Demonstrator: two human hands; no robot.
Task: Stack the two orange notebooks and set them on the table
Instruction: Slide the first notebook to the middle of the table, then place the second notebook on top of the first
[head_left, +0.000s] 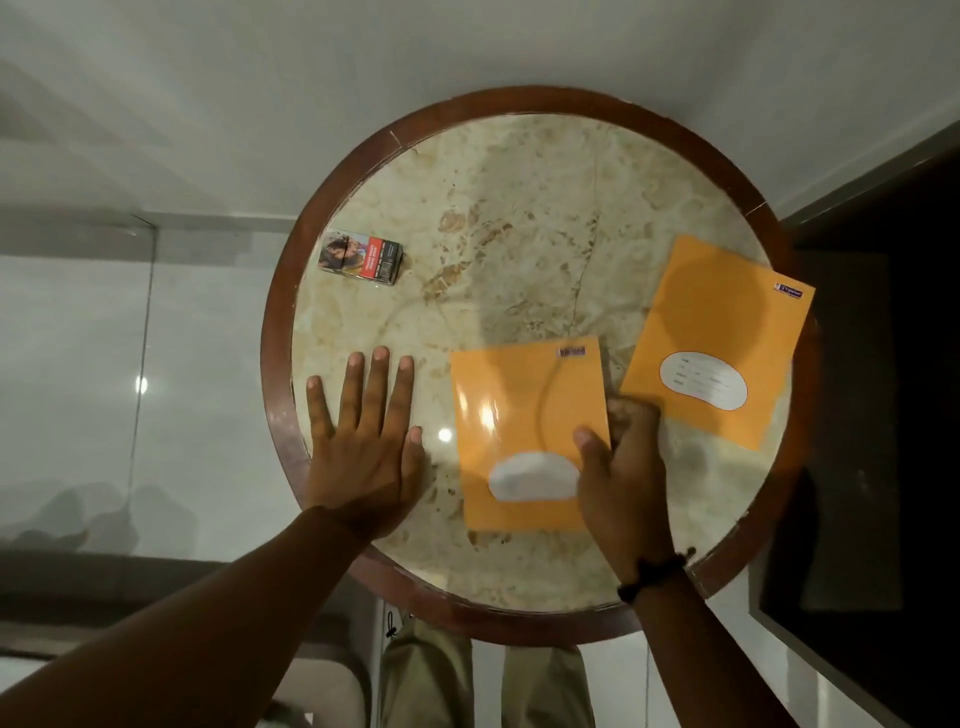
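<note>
Two orange notebooks lie apart on a round marble table (519, 208) with a dark wooden rim. The near notebook (519, 415) sits close to the front edge, with a white label oval at its lower end. My right hand (623, 478) grips its right edge, thumb on the cover and fingers curled under the side. The second notebook (722, 332) lies tilted at the right, its far corner reaching over the rim. My left hand (363, 441) rests flat on the marble to the left, fingers spread, holding nothing.
A small cigarette pack (362, 257) lies at the table's left side. A dark cabinet or screen (857, 415) stands right of the table. Pale floor tiles surround it, and my legs (431, 675) show below the front rim.
</note>
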